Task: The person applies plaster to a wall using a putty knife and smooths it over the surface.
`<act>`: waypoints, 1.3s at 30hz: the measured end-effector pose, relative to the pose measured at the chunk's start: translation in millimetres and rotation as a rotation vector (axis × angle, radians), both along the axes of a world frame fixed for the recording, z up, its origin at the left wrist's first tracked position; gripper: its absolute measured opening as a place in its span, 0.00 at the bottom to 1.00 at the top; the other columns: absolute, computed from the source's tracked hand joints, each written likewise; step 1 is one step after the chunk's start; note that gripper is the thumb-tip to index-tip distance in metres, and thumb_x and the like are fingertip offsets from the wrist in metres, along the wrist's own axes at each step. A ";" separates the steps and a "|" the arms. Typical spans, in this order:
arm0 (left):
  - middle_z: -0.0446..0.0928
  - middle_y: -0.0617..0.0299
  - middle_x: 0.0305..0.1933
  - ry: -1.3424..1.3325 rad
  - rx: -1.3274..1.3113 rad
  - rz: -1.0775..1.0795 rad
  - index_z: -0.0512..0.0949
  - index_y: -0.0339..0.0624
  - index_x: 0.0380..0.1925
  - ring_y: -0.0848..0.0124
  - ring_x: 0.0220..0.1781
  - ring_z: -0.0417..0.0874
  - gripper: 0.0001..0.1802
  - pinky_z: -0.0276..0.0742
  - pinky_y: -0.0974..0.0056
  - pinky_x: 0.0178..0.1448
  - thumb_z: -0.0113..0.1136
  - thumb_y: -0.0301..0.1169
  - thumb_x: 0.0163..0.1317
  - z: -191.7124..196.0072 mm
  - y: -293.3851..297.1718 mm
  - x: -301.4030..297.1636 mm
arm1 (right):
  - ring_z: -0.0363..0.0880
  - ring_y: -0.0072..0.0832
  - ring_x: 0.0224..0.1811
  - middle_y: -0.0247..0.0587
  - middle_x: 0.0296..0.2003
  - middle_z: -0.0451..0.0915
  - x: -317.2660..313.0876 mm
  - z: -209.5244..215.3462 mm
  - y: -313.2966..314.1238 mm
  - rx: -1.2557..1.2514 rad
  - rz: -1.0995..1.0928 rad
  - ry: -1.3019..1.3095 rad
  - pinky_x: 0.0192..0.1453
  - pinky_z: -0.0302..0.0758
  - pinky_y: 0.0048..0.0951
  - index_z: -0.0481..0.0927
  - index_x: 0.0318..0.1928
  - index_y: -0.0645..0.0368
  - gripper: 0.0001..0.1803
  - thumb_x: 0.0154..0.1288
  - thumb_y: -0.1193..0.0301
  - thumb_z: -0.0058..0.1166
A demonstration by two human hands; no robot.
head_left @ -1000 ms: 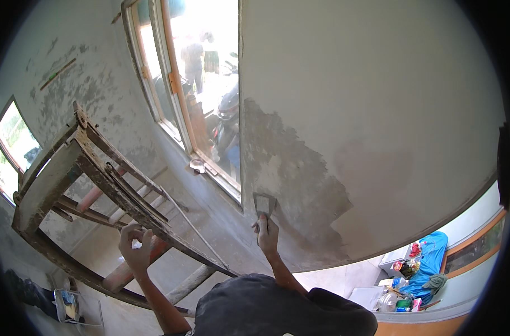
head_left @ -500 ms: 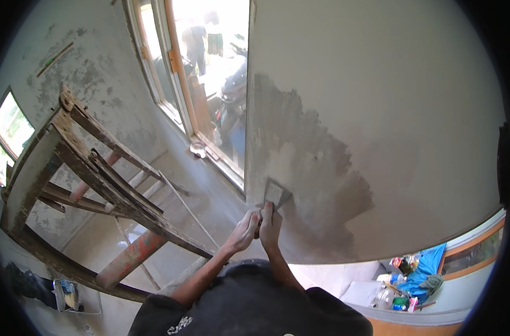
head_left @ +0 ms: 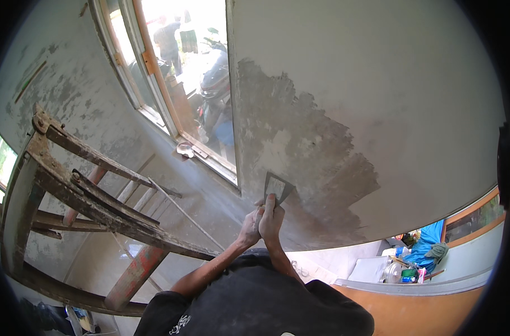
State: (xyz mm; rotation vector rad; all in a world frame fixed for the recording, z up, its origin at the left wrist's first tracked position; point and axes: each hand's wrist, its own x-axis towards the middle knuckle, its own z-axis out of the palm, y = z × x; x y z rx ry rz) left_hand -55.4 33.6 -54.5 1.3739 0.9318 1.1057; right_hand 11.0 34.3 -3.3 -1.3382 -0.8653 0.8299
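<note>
Both hands, the left hand (head_left: 250,223) and right hand (head_left: 272,215), clasp a scraper (head_left: 277,187) pressed flat against the pale wall (head_left: 389,101) at a dark scraped patch (head_left: 316,162). A worn wooden ladder (head_left: 81,196) leans at left.

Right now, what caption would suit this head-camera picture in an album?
Both hands, left hand and right hand, press a putty knife against a patchy grey wall.

Patchy grey wall (head_left: 378,84), bright doorway (head_left: 182,73), wooden ladder (head_left: 81,190).
</note>
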 end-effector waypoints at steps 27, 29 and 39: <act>0.77 0.50 0.44 0.055 -0.041 -0.144 0.69 0.33 0.54 0.69 0.46 0.75 0.22 0.69 0.66 0.52 0.40 0.39 0.69 5.9 19.7 -19.7 | 0.60 0.17 0.08 0.29 0.07 0.63 -13.8 -11.1 12.9 0.045 -0.163 0.158 0.12 0.53 0.23 0.64 0.12 0.60 0.32 0.71 0.53 0.37; 0.77 0.51 0.44 0.055 0.010 -0.129 0.69 0.33 0.54 0.69 0.46 0.75 0.22 0.69 0.66 0.51 0.41 0.39 0.68 4.2 20.8 -18.5 | 0.60 0.16 0.08 0.28 0.07 0.63 -13.8 -10.6 14.5 0.015 -0.209 0.097 0.12 0.52 0.23 0.63 0.11 0.58 0.32 0.71 0.52 0.37; 0.77 0.56 0.39 -0.013 -0.054 -0.107 0.69 0.32 0.54 0.73 0.41 0.73 0.23 0.70 0.69 0.47 0.42 0.40 0.69 6.6 15.6 -15.8 | 0.65 0.18 0.14 0.30 0.11 0.69 -10.5 -22.5 13.4 -0.089 -0.144 0.120 0.18 0.59 0.25 0.74 0.17 0.65 0.32 0.70 0.52 0.38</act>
